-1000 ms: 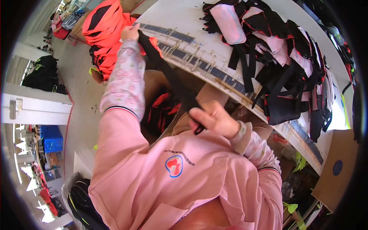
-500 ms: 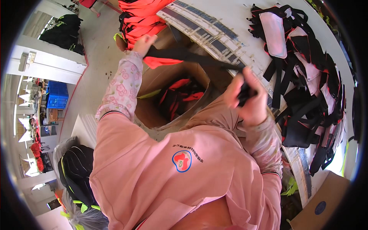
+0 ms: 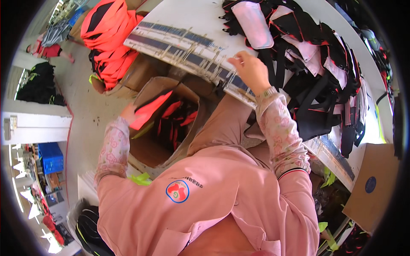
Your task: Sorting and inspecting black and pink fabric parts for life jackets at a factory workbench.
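My left hand [image 3: 128,114] is closed on a bright orange and black fabric piece [image 3: 153,109], above the open side of a cardboard box [image 3: 194,91]. Inside that box lie several similar black and orange pieces [image 3: 176,121]. Over the white table [image 3: 181,19], near its worn edge, my right hand [image 3: 252,71] is raised with loosely bent fingers and nothing visible in them. Just beyond it on the table is a pile of black straps and fabric pieces [image 3: 305,96] with pale pink-white panels.
A tall stack of orange and black pieces [image 3: 106,40] stands at the far left of the table. Another cardboard box [image 3: 369,187] sits at the lower right. Dark filled bags [image 3: 92,226] lie at my lower left. A person in red [image 3: 49,50] is in the background.
My left hand has moved down toward the box with the fabric piece. My right hand has let go of the black strap and moved up over the table. The view has shifted right.
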Action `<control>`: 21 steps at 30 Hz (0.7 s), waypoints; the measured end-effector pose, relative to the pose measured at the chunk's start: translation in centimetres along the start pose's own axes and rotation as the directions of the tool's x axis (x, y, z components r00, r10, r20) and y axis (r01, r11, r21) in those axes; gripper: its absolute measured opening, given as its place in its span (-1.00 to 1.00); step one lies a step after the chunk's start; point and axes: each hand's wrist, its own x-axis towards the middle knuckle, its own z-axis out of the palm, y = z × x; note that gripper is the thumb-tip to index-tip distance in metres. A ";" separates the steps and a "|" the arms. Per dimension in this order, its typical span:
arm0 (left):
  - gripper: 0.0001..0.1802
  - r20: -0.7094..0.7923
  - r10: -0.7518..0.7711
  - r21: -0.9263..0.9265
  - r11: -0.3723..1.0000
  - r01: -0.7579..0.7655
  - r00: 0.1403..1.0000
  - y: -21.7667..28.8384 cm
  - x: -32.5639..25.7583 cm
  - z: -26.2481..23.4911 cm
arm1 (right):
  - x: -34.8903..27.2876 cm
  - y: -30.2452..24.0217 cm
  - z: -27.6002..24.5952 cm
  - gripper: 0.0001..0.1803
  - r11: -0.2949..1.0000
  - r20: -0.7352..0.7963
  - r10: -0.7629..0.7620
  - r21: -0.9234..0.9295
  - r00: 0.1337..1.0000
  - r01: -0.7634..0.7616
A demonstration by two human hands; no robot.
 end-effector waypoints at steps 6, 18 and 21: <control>-0.26 0.166 -0.006 -0.381 0.922 0.070 0.986 6.0 3.0 -0.6 | 0.6 11.9 -1.1 -0.32 0.823 -0.221 0.299 -0.433 0.928 -0.369; -0.06 -0.696 0.414 -0.113 0.743 -0.659 0.586 36.3 14.7 -11.6 | 0.0 -1.9 -14.9 -0.84 0.940 -0.134 -0.306 0.115 0.943 0.321; -0.22 -0.658 0.593 0.017 0.629 -0.777 0.465 38.7 15.7 -13.4 | -1.9 -5.4 -18.9 -0.85 0.892 -0.072 -0.419 0.153 0.905 0.426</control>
